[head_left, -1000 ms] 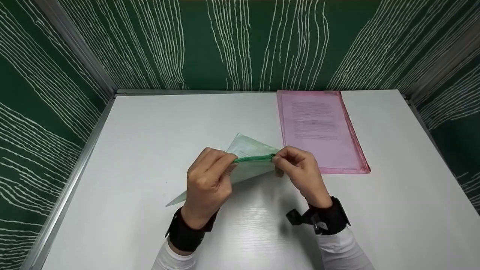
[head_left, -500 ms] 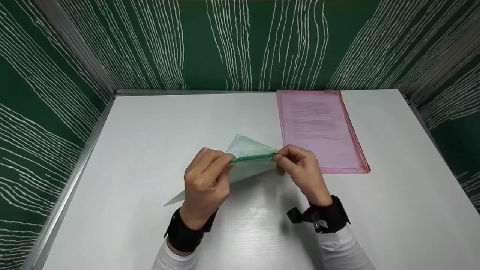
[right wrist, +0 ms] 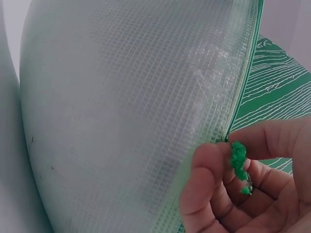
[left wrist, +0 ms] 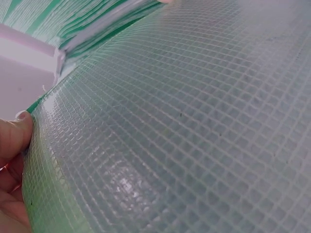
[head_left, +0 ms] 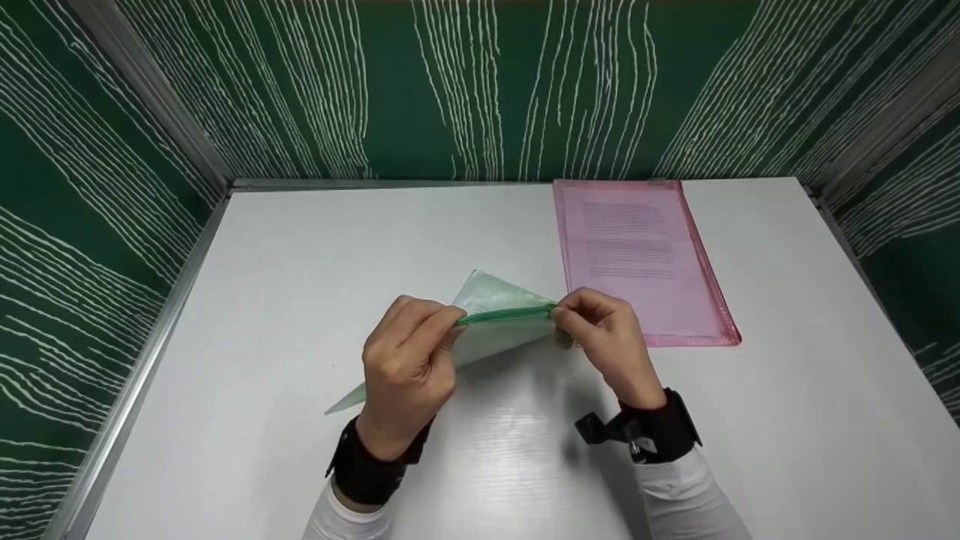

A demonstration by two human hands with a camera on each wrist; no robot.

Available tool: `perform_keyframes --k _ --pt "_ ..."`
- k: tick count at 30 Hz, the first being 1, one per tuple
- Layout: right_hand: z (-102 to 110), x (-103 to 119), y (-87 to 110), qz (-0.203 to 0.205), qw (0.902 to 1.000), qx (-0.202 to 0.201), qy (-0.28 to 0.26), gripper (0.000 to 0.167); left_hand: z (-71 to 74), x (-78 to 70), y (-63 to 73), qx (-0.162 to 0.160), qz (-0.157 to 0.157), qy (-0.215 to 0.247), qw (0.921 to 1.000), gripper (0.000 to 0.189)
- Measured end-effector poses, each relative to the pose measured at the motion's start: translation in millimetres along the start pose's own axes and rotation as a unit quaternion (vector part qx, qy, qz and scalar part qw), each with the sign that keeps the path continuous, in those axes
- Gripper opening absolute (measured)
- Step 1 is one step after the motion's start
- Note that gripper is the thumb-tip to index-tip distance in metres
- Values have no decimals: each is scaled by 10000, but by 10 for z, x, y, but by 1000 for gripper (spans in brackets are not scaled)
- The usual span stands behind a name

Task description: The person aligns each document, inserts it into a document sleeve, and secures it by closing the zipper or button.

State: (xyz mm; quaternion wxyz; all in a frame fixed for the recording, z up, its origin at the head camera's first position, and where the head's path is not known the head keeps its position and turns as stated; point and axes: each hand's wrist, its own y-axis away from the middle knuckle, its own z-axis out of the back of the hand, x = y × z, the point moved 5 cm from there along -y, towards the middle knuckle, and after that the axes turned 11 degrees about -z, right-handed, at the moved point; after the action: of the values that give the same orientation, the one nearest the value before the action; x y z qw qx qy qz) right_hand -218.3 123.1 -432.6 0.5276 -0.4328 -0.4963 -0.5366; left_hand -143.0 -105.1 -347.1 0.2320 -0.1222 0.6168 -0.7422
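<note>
A translucent green mesh zip pouch (head_left: 499, 341) is held up, tilted, above the table, its green zipper edge (head_left: 506, 313) facing up. My left hand (head_left: 409, 367) pinches that edge at its left part between thumb and fingers. At the other end my right hand (head_left: 607, 337) pinches the zipper's end. In the right wrist view a short green tassel or cord (right wrist: 238, 160) pokes out between the right fingers (right wrist: 201, 179). The slider itself is hidden by the fingertips. The grid of the pouch wall (left wrist: 170, 121) fills most of the left wrist view.
A pink translucent zip pouch (head_left: 630, 300) with a printed sheet inside lies flat at the back right, just beyond my right hand. The white table (head_left: 300, 270) is bordered by green walls (head_left: 390, 90) with white wavy lines and metal frame edges.
My left hand has shifted slightly left, and my right hand slightly right and up. A longer stretch of zipper shows between them. The pink pouch has stayed put.
</note>
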Motion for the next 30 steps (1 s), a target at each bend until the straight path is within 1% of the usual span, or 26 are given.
perform_keyframes --k 7,13,19,25,30 --pt "-6 3 1 -26 10000 24 -68 10 6 -3 -8 -26 -107 -57 9999 15" --pt "7 -13 -20 -50 10000 -23 -26 10 24 -3 -22 -69 -95 -36 9999 14" --pt "9 -12 -28 -58 10000 -15 -1 11 35 -12 -46 -86 -223 -144 9996 18" --pt "17 -23 -34 -173 9998 -31 58 11 42 -19 -56 -94 -220 -136 9996 16" --pt "34 -34 -46 -270 9996 -106 -32 10 55 -22 -63 -138 -155 -128 9997 14"
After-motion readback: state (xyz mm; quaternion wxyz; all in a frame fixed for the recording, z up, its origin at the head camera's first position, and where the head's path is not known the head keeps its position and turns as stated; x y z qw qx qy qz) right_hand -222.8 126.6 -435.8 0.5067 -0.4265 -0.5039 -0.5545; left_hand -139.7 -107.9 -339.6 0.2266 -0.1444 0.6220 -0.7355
